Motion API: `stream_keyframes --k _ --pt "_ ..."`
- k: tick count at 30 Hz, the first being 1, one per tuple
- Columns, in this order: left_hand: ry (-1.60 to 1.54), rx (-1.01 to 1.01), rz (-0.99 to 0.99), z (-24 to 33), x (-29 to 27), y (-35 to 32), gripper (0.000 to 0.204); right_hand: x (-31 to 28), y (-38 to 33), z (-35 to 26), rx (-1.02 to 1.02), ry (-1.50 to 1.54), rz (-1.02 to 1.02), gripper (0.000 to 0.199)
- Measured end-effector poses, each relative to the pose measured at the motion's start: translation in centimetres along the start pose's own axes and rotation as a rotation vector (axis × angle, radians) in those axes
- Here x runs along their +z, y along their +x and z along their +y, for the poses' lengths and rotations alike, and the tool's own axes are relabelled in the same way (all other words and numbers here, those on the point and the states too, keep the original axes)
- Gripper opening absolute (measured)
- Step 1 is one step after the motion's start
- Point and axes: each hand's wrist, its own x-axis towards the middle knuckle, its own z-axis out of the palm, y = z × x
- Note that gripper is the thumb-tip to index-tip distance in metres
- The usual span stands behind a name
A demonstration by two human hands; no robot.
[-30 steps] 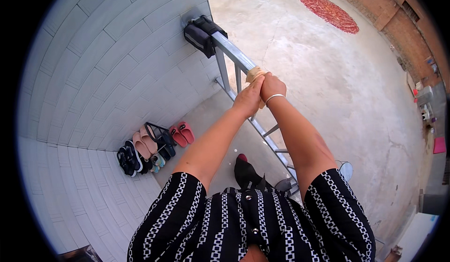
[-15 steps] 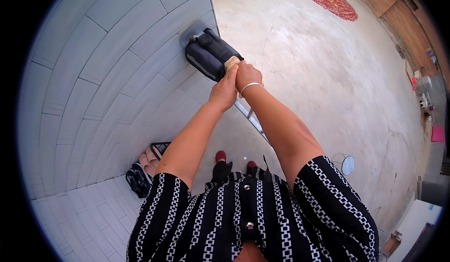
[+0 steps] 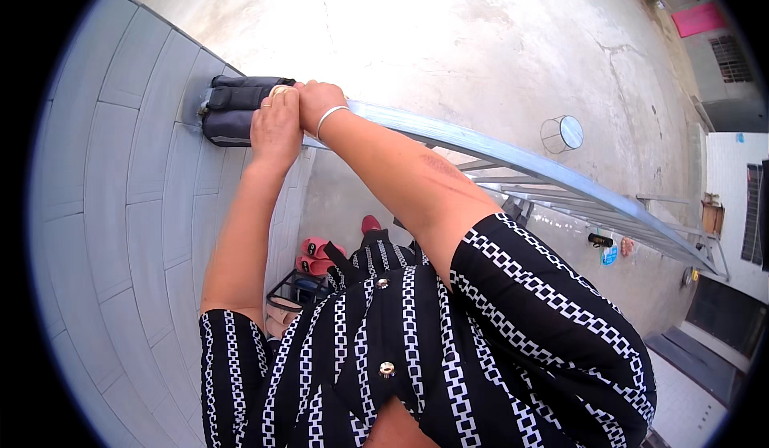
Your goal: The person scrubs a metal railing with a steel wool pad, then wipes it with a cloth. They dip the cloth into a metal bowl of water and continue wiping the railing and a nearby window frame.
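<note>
A black padded bag-like bundle (image 3: 240, 103) lies at the top of the tiled wall, against the end of a metal handrail (image 3: 481, 147). My left hand (image 3: 278, 127), with a ring on one finger, is closed at the bundle's right end. Against it, my right hand (image 3: 320, 102), below a white bangle, is closed near the handrail's upper end. A small bit of beige cloth-like material (image 3: 282, 90) shows at the fingers; the rest of it is hidden under both hands.
The handrail with its bars slopes down to the right. Pink slippers (image 3: 316, 256) and other footwear sit on a rack by the tiled wall (image 3: 120, 183). A round wire-framed stool (image 3: 571, 131) stands on the concrete floor (image 3: 448, 39). My red shoe (image 3: 370, 224) shows below.
The view has swung to the right, so the hands and black bundle now appear further left and more of the handrail shows. Both hands stay together; less of the beige material is visible.
</note>
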Motion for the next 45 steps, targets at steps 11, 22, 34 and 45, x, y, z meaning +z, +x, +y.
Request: stream_keyframes --k 11,22,34,45 --pt "-0.264 0.428 -0.249 23.1 2.9 0.6 0.096 -8.7 -20.7 17.3 0.169 -0.182 -0.017 0.023" --pt "-0.447 0.999 -0.187 64.6 7.0 0.1 0.092 -20.4 -51.9 43.9 0.548 -0.517 0.087 0.034" --pt "-0.520 1.115 -0.335 96.6 7.9 -2.6 0.077 -27.0 -72.9 61.8 1.068 -0.742 0.157 0.036" --pt "-0.496 1.139 -0.323 119.9 7.4 -5.0 0.084 -32.7 -88.7 76.8 1.147 -0.792 0.409 0.032"
